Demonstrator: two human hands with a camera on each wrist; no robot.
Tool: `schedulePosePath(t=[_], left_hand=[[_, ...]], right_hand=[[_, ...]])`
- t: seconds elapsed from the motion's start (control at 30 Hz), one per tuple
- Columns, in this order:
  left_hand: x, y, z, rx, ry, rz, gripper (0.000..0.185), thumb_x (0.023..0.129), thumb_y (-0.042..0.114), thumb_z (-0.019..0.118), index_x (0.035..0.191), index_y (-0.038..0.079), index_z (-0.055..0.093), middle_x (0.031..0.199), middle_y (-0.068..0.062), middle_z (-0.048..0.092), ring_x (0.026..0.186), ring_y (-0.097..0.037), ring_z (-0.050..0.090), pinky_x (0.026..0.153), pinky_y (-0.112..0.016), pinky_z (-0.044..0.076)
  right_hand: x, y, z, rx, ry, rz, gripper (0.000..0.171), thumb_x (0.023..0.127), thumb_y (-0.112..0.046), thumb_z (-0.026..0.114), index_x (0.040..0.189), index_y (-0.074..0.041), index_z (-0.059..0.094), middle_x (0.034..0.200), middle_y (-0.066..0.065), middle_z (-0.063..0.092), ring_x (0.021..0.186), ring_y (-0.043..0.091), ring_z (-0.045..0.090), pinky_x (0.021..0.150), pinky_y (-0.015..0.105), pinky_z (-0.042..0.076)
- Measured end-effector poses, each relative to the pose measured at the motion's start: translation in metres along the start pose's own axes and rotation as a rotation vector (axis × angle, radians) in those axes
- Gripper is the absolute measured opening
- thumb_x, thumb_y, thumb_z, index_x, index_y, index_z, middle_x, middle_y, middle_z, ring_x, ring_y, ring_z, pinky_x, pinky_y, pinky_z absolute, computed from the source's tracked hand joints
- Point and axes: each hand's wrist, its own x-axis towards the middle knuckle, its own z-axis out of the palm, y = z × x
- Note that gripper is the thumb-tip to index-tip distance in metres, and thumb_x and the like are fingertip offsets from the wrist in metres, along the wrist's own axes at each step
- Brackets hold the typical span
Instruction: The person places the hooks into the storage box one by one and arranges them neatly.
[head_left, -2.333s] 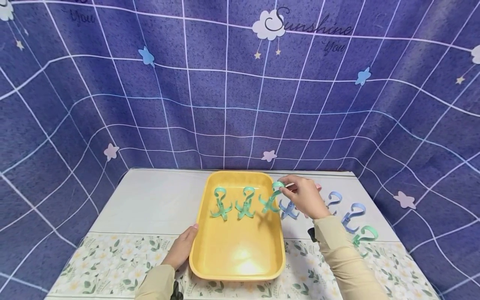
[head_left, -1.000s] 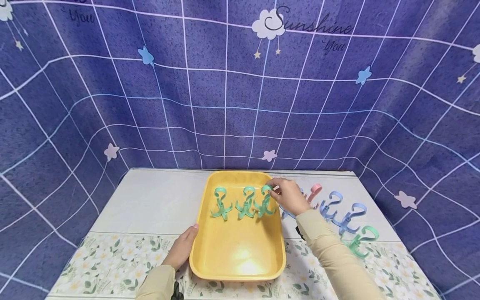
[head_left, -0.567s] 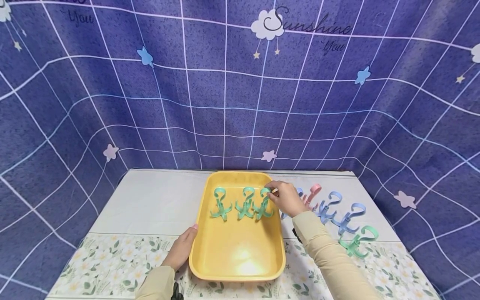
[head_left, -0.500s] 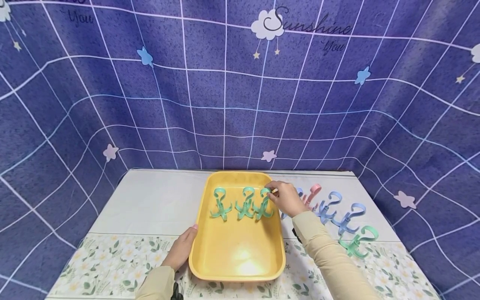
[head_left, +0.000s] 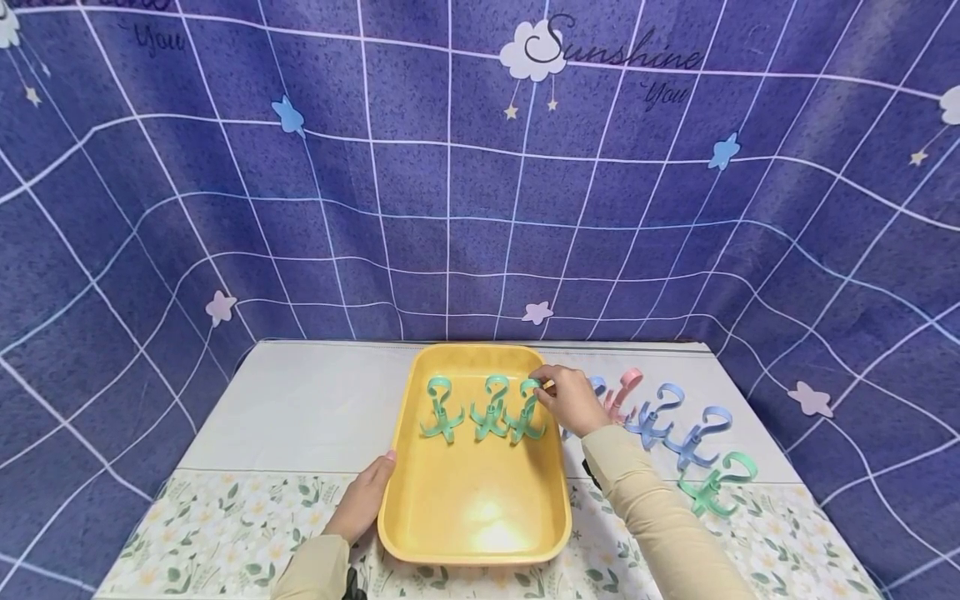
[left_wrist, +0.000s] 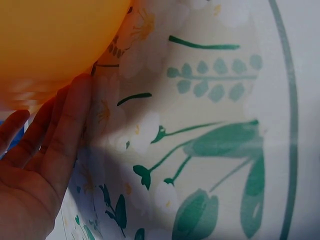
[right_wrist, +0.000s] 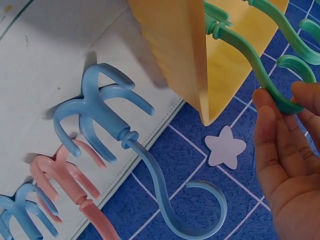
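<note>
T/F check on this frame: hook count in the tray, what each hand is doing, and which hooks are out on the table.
1. Three green hooks stand in the yellow tray. True.
2. The right hand rests flat on the table. False: its fingertips hold the top of the rightmost green hook in the tray.
3. The left hand touches the tray's near left edge. True.
4. A pink hook lies in the tray. False: the pink hook stands on the table to the right of the tray.
5. Only blue hooks remain on the table. False: a green hook and the pink one stand there too.
</note>
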Motion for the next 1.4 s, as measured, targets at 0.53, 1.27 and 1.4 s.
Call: schedulePosePath(t=[0.53,1.27,1.4], left_hand=[[-0.0002,0.0008,0.0012,-0.027,-0.015,-0.014,0.082,0.106,0.066,0.021,0.151,0.002,0.045,0.131,-0.017,0.064,0.122,-0.039,0.060,0.110,-0.063,0.039],[0.0009,-0.0008,0.0014,-0.032,-0.021,-0.020,0.084,0.106,0.066,0.020,0.154,0.000,0.040,0.139,-0.022,0.058,0.132,-0.045,0.052,0.114,-0.064,0.034],[0.0001,0.0017,0.0021,-0.030,-0.029,-0.046,0.087,0.105,0.068,0.019,0.156,0.000,0.035,0.151,-0.023,0.047,0.140,-0.047,0.041,0.117,-0.064,0.027]], right_hand=[[-0.0017,-0.0002,0.0010,-0.008,0.008,-0.015,0.026,0.089,0.004,0.074,0.115,0.001,0.072,0.108,0.017,0.074,0.083,0.026,0.075,0.073,0.035,0.063],[-0.0038,0.0052,0.0017,-0.014,0.030,-0.038,0.028,0.087,0.010,0.073,0.113,-0.001,0.074,0.110,0.019,0.073,0.085,0.028,0.075,0.076,0.036,0.063],[-0.0039,0.0059,0.0020,-0.001,0.053,-0.041,0.028,0.087,0.010,0.073,0.113,0.000,0.073,0.108,0.018,0.073,0.084,0.027,0.075,0.076,0.036,0.063]])
